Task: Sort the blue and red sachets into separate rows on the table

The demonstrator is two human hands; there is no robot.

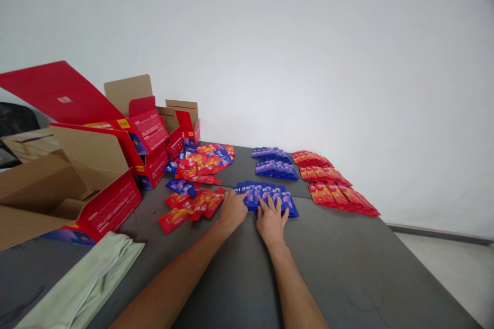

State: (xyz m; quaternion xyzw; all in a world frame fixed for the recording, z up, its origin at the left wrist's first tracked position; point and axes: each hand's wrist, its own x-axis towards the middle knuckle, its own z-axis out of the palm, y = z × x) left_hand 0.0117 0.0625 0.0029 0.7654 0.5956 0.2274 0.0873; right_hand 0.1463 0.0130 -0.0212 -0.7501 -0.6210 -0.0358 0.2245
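A row of overlapping blue sachets point(252, 194) lies fanned out on the dark table in front of me. At its left end is my left hand point(233, 212), with curled fingers closed on the edge of the sachets; part of its grip is hidden. My right hand point(271, 222) rests on the near side of the same row, fingers spread and fingertips touching the sachets. Left of my left hand lie loose red-orange sachets point(175, 219) and a loose blue sachet point(180, 186).
Behind are two more blue rows point(276, 169), with red-orange rows point(341, 195) to their right. A mixed sachet pile point(200, 162) lies back left. Open red cartons point(111, 205) line the left side, near a folded pale green cloth point(87, 282). A white wall stands behind the table.
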